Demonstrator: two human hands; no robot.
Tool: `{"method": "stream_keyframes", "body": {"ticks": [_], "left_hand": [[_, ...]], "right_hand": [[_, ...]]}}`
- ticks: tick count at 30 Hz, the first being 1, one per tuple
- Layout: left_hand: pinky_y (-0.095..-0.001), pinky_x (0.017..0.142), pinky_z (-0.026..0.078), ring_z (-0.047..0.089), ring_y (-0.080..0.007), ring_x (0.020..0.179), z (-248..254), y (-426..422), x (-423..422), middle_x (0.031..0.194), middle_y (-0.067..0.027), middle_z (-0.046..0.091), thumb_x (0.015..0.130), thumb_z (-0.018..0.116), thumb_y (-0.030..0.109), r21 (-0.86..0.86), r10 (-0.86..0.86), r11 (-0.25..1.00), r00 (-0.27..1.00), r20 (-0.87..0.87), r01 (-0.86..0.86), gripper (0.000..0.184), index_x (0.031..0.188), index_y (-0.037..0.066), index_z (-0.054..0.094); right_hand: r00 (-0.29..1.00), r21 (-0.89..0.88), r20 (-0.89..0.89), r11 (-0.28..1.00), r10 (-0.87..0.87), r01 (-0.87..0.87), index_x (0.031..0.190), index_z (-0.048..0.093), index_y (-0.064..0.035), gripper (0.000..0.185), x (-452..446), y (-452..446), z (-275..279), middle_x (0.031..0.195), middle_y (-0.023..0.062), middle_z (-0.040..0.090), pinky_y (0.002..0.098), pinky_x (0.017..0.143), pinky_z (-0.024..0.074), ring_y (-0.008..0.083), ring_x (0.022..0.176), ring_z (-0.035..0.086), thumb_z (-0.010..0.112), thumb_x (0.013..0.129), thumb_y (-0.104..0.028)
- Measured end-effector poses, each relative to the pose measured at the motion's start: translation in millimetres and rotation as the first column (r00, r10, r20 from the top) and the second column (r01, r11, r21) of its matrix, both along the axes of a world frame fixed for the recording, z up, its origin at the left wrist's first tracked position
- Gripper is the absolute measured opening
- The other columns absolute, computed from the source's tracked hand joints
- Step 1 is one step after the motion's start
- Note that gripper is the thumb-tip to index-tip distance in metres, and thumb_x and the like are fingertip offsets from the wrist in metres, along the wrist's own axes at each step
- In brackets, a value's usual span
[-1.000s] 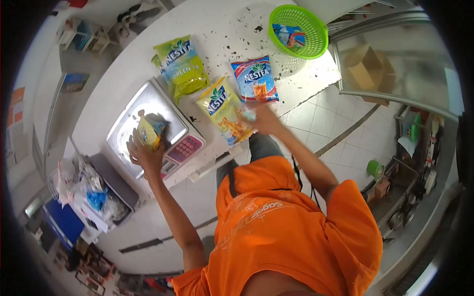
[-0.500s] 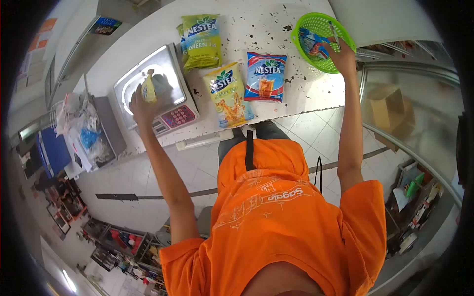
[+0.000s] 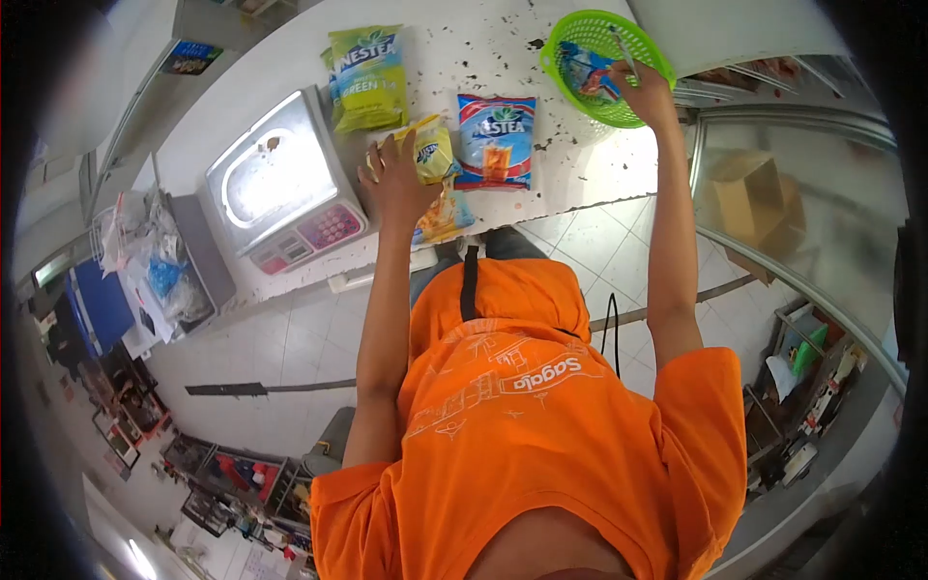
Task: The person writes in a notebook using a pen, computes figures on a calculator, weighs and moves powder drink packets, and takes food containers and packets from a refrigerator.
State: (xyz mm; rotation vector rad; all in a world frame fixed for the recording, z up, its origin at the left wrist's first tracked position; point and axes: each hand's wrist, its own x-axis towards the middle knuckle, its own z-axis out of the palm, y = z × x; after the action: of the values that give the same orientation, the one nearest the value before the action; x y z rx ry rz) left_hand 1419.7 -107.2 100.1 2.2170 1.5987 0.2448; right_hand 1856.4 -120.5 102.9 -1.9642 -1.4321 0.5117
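Note:
My left hand (image 3: 398,188), fingers spread, is over the yellow Nestea lemon tea pack (image 3: 445,215) and partly hides it. Yellow wrapping shows by its fingertips; I cannot tell whether a small packet lies there too. My right hand (image 3: 646,95) reaches into the green plastic basket (image 3: 580,21) with a slim pen (image 3: 623,50) in its fingers, beside blue packets (image 3: 586,73). Between the hands lies a blue and red Nestea pack (image 3: 496,142). Green tea packs (image 3: 369,82) lie further back.
A digital scale (image 3: 319,179) with a shiny metal pan stands on the left of the white, chipped counter (image 3: 483,48). Beyond it is a grey bin (image 3: 211,246) of plastic bags. A glass-sided case with a cardboard box (image 3: 744,198) is at the right.
My left hand has moved right, from the scale to the lemon tea pack. The small yellow packet is off the pan. My right hand stays at the basket; the view has shifted slightly.

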Motion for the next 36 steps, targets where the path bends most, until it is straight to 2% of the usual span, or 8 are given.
{"method": "stream_keyframes", "body": {"ticks": [6, 10, 18, 23, 24, 27, 29, 36], "left_hand": [[-0.0575, 0.109, 0.028, 0.035, -0.0379, 0.136, 11, -40, 68, 0.142, -0.017, 0.04, 0.076, 0.069, 0.022, 0.153, -0.353, 0.934, 0.896, 0.27, 0.322, 0.067, 0.139, 0.014, 0.046], [-0.047, 0.103, 0.038, 0.052, -0.0347, 0.119, 26, -61, 48, 0.126, -0.0144, 0.055, 0.079, 0.062, 0.009, -0.062, -0.33, 0.921, 0.854, 0.403, 0.385, 0.049, 0.128, 0.009, 0.053], [-0.0351, 0.079, 0.05, 0.066, -0.0259, 0.096, 14, -119, -98, 0.103, -0.0114, 0.068, 0.078, 0.053, -0.007, -0.179, 0.178, 0.978, 0.872, 0.457, -0.106, 0.038, 0.112, 0.007, 0.062], [-0.0283, 0.071, 0.051, 0.064, -0.0126, 0.087, -21, -170, -166, 0.098, -0.0024, 0.07, 0.089, 0.061, 0.007, -0.314, 0.623, 0.782, 0.681, 0.384, -0.539, 0.019, 0.108, 0.01, 0.067], [-0.0268, 0.07, 0.051, 0.064, -0.0116, 0.087, -26, -169, -172, 0.096, -0.0037, 0.069, 0.091, 0.064, 0.012, -0.304, 0.625, 0.781, 0.679, 0.386, -0.546, 0.017, 0.107, 0.008, 0.067], [-0.0326, 0.08, 0.053, 0.065, -0.0189, 0.098, -37, -150, -169, 0.111, -0.0088, 0.065, 0.09, 0.062, 0.02, -0.722, 0.852, 0.492, 0.1, 0.513, -0.486, 0.045, 0.131, 0.006, 0.054], [-0.0356, 0.081, 0.054, 0.067, -0.0214, 0.098, -53, -126, -177, 0.114, -0.0115, 0.066, 0.091, 0.06, 0.019, -0.802, 0.861, 0.444, -0.059, 0.506, -0.399, 0.05, 0.137, 0.004, 0.047], [-0.0362, 0.079, 0.054, 0.063, -0.0197, 0.099, -112, -81, -192, 0.112, -0.0099, 0.062, 0.089, 0.068, 0.027, -0.743, 0.755, 0.655, 0.148, 0.639, -0.136, 0.043, 0.123, 0.007, 0.051]], "right_hand": [[0.937, -0.297, 0.279, 0.947, 0.209, -0.122, 0.131, 0.056, -0.0105, 0.071, 11, 33, -21, 0.118, 0.0162, 0.066, 0.0406, 0.093, 0.0493, 0.0315, 0.109, 0.063, 0.083, 0.069, -0.033], [0.877, -0.375, 0.403, 0.921, 0.262, -0.103, 0.138, 0.05, -0.0145, 0.09, 4, 46, -41, 0.124, 0.016, 0.063, 0.0417, 0.096, 0.0482, 0.0315, 0.114, 0.061, 0.084, 0.061, -0.045], [0.947, -0.353, 0.322, 0.928, -0.001, 0.121, 0.111, 0.067, -0.0063, 0.066, -10, 27, 58, 0.093, 0.0136, 0.072, 0.0388, 0.076, 0.0527, 0.0275, 0.083, 0.07, 0.08, 0.067, -0.054], [0.979, -0.131, -0.204, 0.991, -0.022, -0.005, 0.108, 0.075, -0.0118, 0.044, -32, 38, 52, 0.071, -0.0018, 0.061, 0.027, 0.063, 0.0433, 0.0099, 0.064, 0.052, 0.071, 0.081, -0.047], [0.97, -0.088, -0.24, 0.996, -0.041, 0.02, 0.11, 0.075, -0.01, 0.043, -52, 41, 49, 0.07, -0.003, 0.058, 0.0253, 0.061, 0.0415, 0.0074, 0.062, 0.047, 0.07, 0.083, -0.044], [0.939, -0.09, -0.321, 0.983, 0.122, -0.159, 0.107, 0.074, -0.0051, 0.042, -115, 48, 51, 0.072, -0.0016, 0.061, 0.0249, 0.059, 0.0424, 0.0073, 0.06, 0.05, 0.073, 0.082, -0.038], [0.919, -0.171, -0.359, 0.957, 0.162, -0.235, 0.11, 0.068, 0.0003, 0.045, -172, 48, 65, 0.086, 0.0038, 0.066, 0.0262, 0.068, 0.0466, 0.0102, 0.073, 0.058, 0.075, 0.081, -0.034], [0.829, 0.0, -0.386, 0.899, 0.404, -0.438, 0.101, 0.069, -0.0036, 0.043, -343, 42, 88, 0.08, 0.0048, 0.07, 0.0267, 0.057, 0.0479, 0.0117, 0.061, 0.061, 0.079, 0.074, -0.035]]}}
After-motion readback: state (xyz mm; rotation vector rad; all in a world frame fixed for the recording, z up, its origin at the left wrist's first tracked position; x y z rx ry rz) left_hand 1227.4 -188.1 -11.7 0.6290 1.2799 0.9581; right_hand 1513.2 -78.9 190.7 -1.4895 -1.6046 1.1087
